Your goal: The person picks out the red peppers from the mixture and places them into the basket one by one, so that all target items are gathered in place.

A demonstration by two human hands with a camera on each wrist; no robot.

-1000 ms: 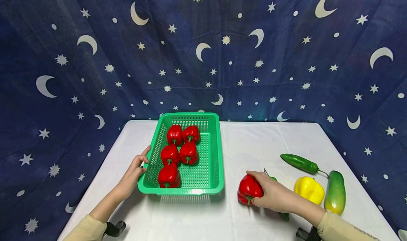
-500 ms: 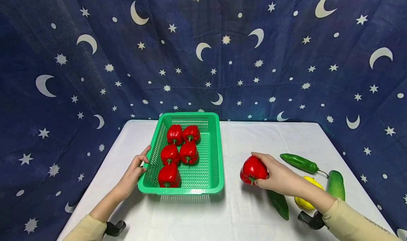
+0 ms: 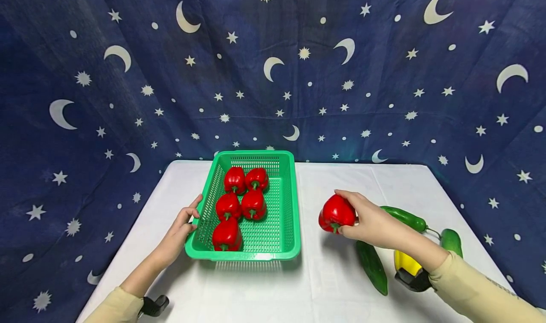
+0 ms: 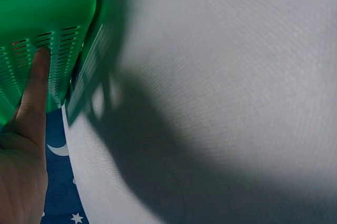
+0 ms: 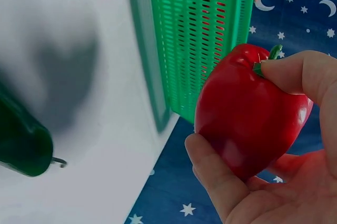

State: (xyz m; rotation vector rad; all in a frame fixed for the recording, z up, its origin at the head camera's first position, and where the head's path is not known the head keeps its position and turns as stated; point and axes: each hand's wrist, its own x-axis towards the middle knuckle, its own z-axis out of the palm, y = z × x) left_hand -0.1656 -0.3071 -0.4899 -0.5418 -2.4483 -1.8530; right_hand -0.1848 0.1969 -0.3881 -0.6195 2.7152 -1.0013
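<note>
My right hand (image 3: 373,223) grips a red bell pepper (image 3: 336,214) above the table, its thumb beside the green stem and its fingers round the far side. In the right wrist view, that bell pepper (image 5: 245,113) overlaps the end of the green plastic basket (image 5: 195,29). At the left, my left hand (image 3: 175,235) touches the outside of the basket (image 3: 294,219) with relaxed fingers. One straight finger (image 4: 37,82) lies against the slotted wall in the left wrist view. Several red bell peppers (image 3: 253,204) sit inside the basket, mostly on its left side.
Right of the basket, a dark green pepper (image 3: 372,268) lies below my right hand. A long green chili pepper (image 3: 405,218), a yellow bell pepper (image 3: 406,262) and a green oblong vegetable (image 3: 451,241) lie farther right, partly behind my arm. A starry blue cloth (image 3: 273,76) hangs behind the table.
My right hand has lifted the red bell pepper off the table and moved it toward the back, uncovering the dark green pepper. My left hand and the basket stay put.
</note>
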